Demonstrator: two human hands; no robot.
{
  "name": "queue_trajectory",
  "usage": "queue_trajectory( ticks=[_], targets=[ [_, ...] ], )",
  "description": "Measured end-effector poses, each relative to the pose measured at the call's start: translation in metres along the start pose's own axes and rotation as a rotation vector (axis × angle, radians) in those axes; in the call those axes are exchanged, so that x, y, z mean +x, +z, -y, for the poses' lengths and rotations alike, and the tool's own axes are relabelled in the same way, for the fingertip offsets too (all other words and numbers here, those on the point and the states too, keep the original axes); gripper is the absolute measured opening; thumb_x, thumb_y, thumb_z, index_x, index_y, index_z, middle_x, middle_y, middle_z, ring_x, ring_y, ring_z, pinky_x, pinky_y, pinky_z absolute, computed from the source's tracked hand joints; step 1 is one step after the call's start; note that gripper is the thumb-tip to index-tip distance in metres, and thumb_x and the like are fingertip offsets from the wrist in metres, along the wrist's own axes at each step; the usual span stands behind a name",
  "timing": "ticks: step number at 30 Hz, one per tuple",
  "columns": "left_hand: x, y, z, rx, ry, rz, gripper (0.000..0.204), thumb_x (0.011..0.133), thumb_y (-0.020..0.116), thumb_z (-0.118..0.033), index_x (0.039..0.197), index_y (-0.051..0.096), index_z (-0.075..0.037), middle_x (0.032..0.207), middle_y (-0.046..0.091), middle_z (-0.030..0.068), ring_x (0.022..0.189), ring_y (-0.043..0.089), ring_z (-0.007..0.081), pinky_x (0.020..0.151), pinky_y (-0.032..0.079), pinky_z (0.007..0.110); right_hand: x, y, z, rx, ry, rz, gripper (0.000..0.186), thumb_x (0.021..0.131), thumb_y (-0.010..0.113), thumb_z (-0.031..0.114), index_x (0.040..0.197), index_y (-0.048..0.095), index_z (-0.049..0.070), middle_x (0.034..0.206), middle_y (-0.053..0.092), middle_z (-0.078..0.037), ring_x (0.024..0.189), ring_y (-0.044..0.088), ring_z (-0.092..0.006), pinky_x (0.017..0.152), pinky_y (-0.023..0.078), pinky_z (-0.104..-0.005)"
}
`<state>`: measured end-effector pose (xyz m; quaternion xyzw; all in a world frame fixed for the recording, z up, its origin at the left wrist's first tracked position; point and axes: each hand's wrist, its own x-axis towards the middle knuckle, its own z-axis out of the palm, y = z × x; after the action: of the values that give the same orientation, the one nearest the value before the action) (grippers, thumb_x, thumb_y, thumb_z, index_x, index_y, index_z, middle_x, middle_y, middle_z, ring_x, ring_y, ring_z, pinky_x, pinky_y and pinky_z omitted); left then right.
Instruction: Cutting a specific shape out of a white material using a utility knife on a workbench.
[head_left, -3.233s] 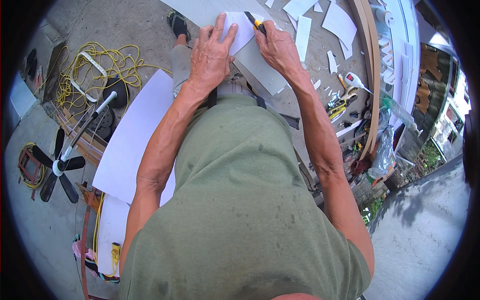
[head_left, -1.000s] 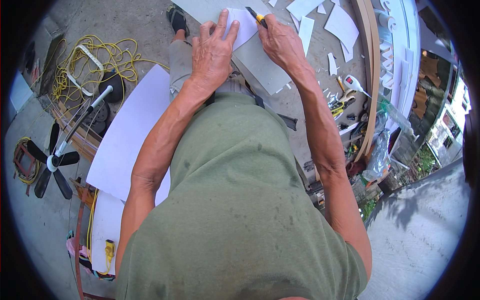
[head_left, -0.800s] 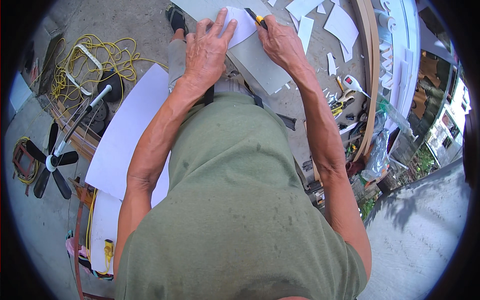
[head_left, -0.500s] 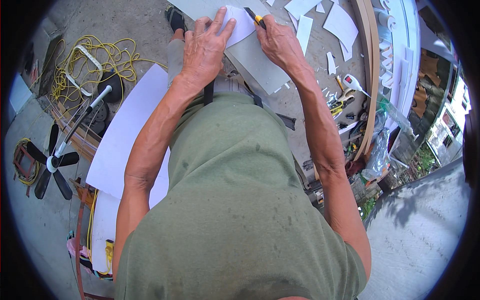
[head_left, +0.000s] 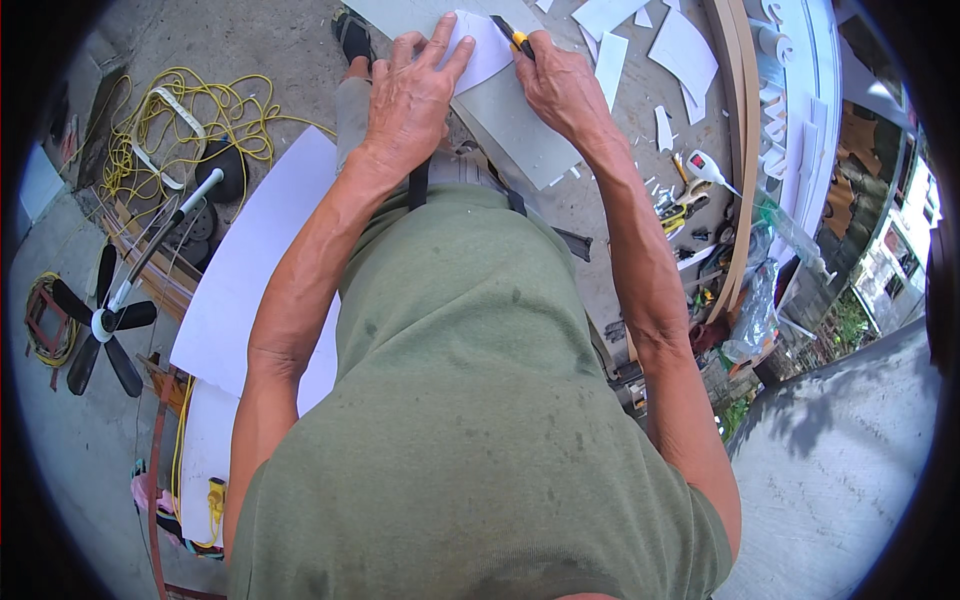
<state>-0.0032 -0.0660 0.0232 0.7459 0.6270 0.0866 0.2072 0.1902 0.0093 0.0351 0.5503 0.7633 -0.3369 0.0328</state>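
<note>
My left hand point(head_left: 415, 95) presses down with fingers spread, its fingertips on a small white sheet point(head_left: 482, 55) with a curved edge. That sheet lies on a larger grey board point(head_left: 515, 130). In my right hand point(head_left: 560, 85) is a utility knife point(head_left: 518, 40) with a yellow and black handle, its tip pointing up and left over the white sheet's right side. Whether the blade touches the sheet is too small to tell.
White offcuts point(head_left: 685, 48) lie right of the board. Farther right are a white glue gun point(head_left: 705, 165), scissors point(head_left: 680, 210) and curved brown strips point(head_left: 738, 150). On the left are a tangled yellow cord point(head_left: 235, 105), a fan point(head_left: 103, 322) and a large white sheet point(head_left: 250, 270).
Almost nothing differs. Both hands, the knife and the white sheet keep their places on the board, and the whole view has shifted very slightly.
</note>
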Motion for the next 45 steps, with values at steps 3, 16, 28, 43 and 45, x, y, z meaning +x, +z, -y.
queue_trajectory(
  ticks=[3,16,28,43,45],
  targets=[
    [0.0,0.002,0.001,-0.001,0.006,-0.015,0.084,0.07,0.074,0.005,0.148,0.055,-0.019,0.163,0.037,0.0062,0.126,0.048,0.0338,0.099,0.047,0.048,0.0,0.0,0.001,-0.006,-0.002,-0.002,0.031,0.104,0.052,0.028,0.102,0.053,-0.003,0.087,0.069,-0.031,0.082,0.068,-0.0481,0.073,0.052,-0.0544],
    [-0.001,0.007,-0.001,0.036,-0.026,0.012,0.085,0.069,0.076,0.004,0.148,0.054,-0.02,0.164,0.034,0.0044,0.127,0.047,0.0331,0.095,0.047,0.05,-0.002,0.005,0.012,-0.156,-0.033,-0.045,0.023,0.102,0.047,0.019,0.099,0.053,-0.002,0.083,0.069,-0.028,0.079,0.07,-0.0449,0.07,0.053,-0.0544],
    [0.002,0.015,-0.003,0.13,-0.018,-0.016,0.096,0.059,0.082,0.002,0.149,0.052,-0.016,0.164,0.033,0.007,0.128,0.046,0.0363,0.094,0.047,0.052,-0.006,0.007,0.026,-0.089,0.127,0.021,0.027,0.104,0.048,0.026,0.105,0.05,-0.001,0.083,0.068,-0.031,0.077,0.067,-0.0499,0.069,0.05,-0.059],
    [0.001,0.021,-0.007,0.09,-0.036,-0.033,0.112,0.045,0.096,-0.014,0.148,0.05,-0.012,0.161,0.034,0.0128,0.124,0.046,0.0386,0.095,0.046,0.051,-0.007,0.006,0.044,-0.02,0.201,0.022,0.021,0.096,0.051,0.013,0.102,0.052,-0.007,0.082,0.067,-0.034,0.08,0.069,-0.0507,0.071,0.054,-0.0575],
    [0.0,0.022,-0.009,0.087,-0.036,-0.021,0.114,0.043,0.096,-0.016,0.148,0.05,-0.011,0.161,0.034,0.0135,0.123,0.046,0.0386,0.094,0.046,0.051,-0.007,0.008,0.045,0.005,0.217,0.017,0.022,0.097,0.05,0.015,0.101,0.052,-0.007,0.082,0.067,-0.035,0.08,0.069,-0.0515,0.071,0.054,-0.0575]
  ],
)
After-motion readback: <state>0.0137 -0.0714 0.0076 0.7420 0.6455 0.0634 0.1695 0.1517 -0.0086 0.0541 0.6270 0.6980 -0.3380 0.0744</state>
